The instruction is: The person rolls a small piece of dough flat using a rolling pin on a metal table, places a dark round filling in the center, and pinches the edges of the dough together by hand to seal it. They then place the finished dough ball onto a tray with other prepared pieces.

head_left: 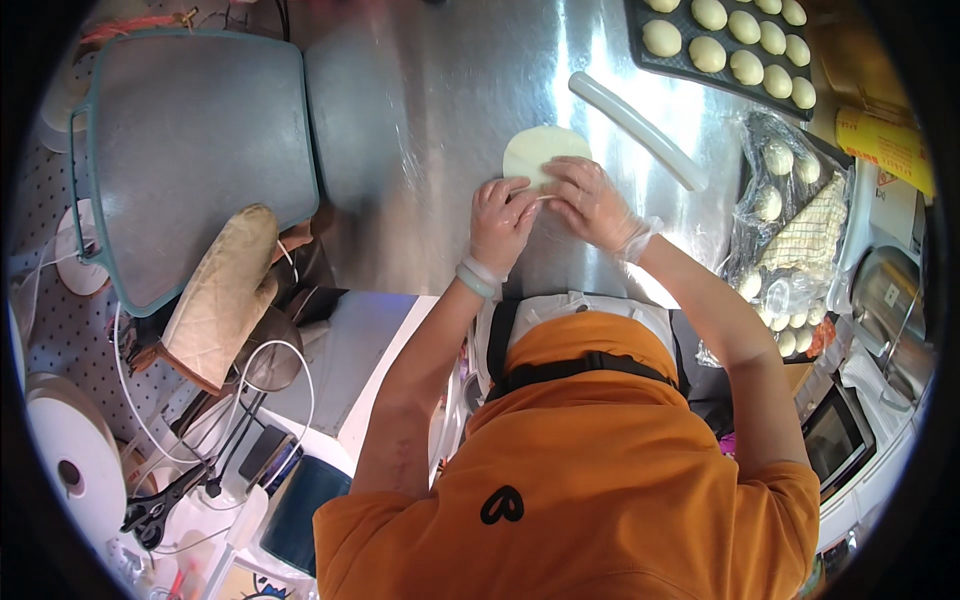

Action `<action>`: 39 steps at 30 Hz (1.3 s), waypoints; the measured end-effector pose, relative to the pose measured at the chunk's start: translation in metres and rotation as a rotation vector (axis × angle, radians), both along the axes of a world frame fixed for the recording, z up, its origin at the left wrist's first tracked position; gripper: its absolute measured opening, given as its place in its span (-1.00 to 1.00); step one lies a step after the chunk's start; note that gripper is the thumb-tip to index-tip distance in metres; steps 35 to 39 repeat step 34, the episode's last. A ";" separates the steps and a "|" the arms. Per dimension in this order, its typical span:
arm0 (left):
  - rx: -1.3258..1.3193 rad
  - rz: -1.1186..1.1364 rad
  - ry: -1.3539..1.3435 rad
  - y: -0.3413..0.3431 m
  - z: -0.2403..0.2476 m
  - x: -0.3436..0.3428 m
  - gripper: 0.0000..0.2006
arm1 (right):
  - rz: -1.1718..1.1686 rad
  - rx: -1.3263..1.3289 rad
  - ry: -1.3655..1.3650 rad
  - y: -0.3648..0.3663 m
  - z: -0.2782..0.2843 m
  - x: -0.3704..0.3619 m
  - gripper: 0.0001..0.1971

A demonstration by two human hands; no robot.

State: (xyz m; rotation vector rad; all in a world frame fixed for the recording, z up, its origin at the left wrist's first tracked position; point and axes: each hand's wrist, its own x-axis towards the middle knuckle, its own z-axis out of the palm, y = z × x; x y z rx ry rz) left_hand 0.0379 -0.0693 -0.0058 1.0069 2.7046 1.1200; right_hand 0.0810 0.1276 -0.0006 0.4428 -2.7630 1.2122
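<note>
A flat, round, pale sheet of dough (537, 150) lies on the steel worktop (440, 120) in front of me. At its near edge my left hand (500, 222), in a clear thin glove, has its fingertips closed on the dough. My right hand (594, 207), gloved the same way, pinches that edge just beside the left, and its fingers cover part of the sheet. The fingertips of both hands nearly meet. To the right of the dough a whitish translucent rolling pin (638, 131) rests slantwise, touched by neither hand.
A dark tray (650, 72) of several dough balls stands at the far right. Nearer, another tray under plastic film (745, 225) holds dough balls and a checked cloth (808, 225). At left are a teal-rimmed board (200, 140), an oven mitt (225, 295), scissors (150, 515) and cables.
</note>
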 end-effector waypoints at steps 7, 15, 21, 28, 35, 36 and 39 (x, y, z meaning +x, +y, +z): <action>0.084 0.023 -0.131 0.012 0.017 -0.013 -0.90 | -0.071 -0.076 -0.024 0.001 -0.005 -0.002 -0.75; 0.177 0.086 -0.276 0.022 0.021 -0.044 -0.91 | -0.148 -0.210 -0.372 0.012 0.026 -0.043 -0.86; 0.250 0.172 -0.666 0.034 0.036 -0.069 -0.89 | -0.171 -0.300 -0.635 0.027 0.033 -0.079 -0.82; 0.202 0.127 -0.624 0.041 0.041 -0.102 -0.86 | -0.143 -0.225 -0.642 0.038 0.051 -0.113 -0.80; 0.164 0.155 -0.624 0.048 0.070 -0.122 -0.83 | -0.147 -0.186 -0.634 0.044 0.070 -0.137 -0.77; 0.164 0.155 -0.624 0.048 0.070 -0.122 -0.83 | -0.147 -0.186 -0.634 0.044 0.070 -0.137 -0.77; 0.164 0.155 -0.624 0.048 0.070 -0.122 -0.83 | -0.147 -0.186 -0.634 0.044 0.070 -0.137 -0.77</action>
